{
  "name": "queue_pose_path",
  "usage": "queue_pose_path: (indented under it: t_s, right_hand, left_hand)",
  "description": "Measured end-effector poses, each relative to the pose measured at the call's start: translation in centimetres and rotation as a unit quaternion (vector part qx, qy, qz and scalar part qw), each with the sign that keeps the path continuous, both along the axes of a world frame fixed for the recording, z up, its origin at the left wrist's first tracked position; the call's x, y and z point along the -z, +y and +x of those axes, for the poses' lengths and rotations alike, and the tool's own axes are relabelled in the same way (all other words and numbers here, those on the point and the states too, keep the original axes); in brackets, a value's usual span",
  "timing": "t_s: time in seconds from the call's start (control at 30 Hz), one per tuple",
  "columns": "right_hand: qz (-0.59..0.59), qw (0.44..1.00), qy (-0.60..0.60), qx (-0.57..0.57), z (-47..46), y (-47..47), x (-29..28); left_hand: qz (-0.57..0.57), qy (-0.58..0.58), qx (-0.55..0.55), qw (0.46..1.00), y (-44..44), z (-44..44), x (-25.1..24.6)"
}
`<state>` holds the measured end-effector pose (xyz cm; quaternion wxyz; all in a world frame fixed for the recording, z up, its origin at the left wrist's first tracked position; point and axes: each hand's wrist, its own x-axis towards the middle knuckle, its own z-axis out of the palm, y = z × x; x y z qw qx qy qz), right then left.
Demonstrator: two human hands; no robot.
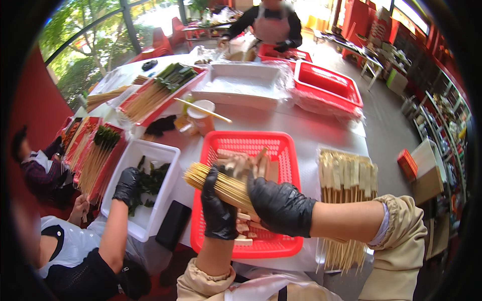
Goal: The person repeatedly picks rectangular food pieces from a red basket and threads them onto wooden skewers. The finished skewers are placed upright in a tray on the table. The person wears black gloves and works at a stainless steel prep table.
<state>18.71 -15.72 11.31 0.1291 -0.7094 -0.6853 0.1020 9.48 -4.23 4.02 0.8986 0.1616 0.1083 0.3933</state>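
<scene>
A thick bundle of thin bamboo skewers lies slantwise across my left hand, which wears a black glove and grips it from below. My right hand, gloved too, curls around the bundle's near end; its fingertips are partly hidden and blurred. Both hands are above a red plastic basket. Pale cut food strips lie inside it, with brownish strips towards its far side. To the right, skewers threaded with flat pale pieces lie side by side in a tray.
Left of the basket are a black phone-like slab and a white bin of dark green leaves, where a co-worker's gloved hand reaches. Beyond stand a cup with a stick across it, a white tray and a red basket.
</scene>
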Motion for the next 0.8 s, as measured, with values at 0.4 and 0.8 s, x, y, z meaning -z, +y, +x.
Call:
queue_pose_path:
  t_s: [0.4, 0.8]
  right_hand:
    - [0.011, 0.988, 0.101, -0.114, 2.3, -12.6, 0.5]
    - [0.097, 0.965, 0.185, -0.156, 0.3, -15.4, 1.7]
  left_hand:
    - [0.002, 0.016, 0.025, 1.000, 0.9, -1.3, 0.3]
    - [0.020, 0.079, 0.081, 0.993, -2.7, -2.2, -1.1]
